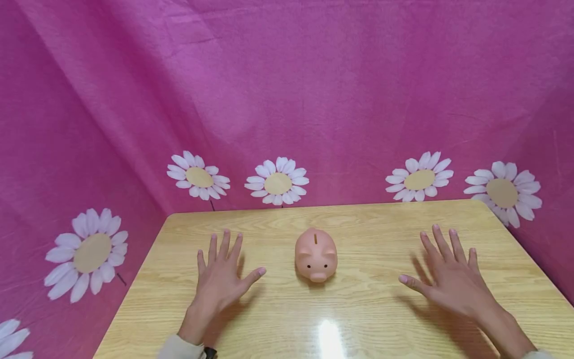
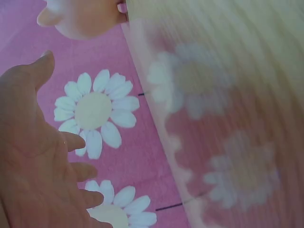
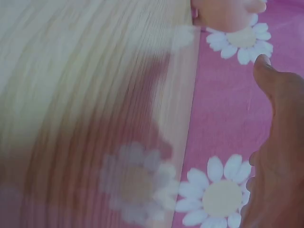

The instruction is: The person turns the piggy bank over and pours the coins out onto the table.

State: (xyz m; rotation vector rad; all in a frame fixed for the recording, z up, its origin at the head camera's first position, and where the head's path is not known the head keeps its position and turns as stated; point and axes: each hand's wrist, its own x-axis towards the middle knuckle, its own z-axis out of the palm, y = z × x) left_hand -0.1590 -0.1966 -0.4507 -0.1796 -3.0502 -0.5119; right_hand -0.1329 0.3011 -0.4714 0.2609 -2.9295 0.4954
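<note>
A pink piggy bank (image 1: 316, 255) stands upright on the wooden table, its snout toward me and a dark coin slot on its back. To its left, my left hand (image 1: 222, 279) is spread over the table, palm down, thumb pointing toward the pig. My right hand (image 1: 455, 284) is spread likewise on the other side, farther from the pig. Both hands hold nothing and are apart from the bank. Part of the piggy bank (image 2: 88, 18) shows at the top of the left wrist view. The right wrist view also catches the piggy bank (image 3: 225, 14) along its top edge.
The light wood table (image 1: 367, 319) has rounded far corners and a glossy surface with a bright reflection near the front. Behind and beside it hangs a magenta cloth (image 1: 287, 89) printed with white daisies. A dark band (image 1: 210, 353) sits at my left wrist.
</note>
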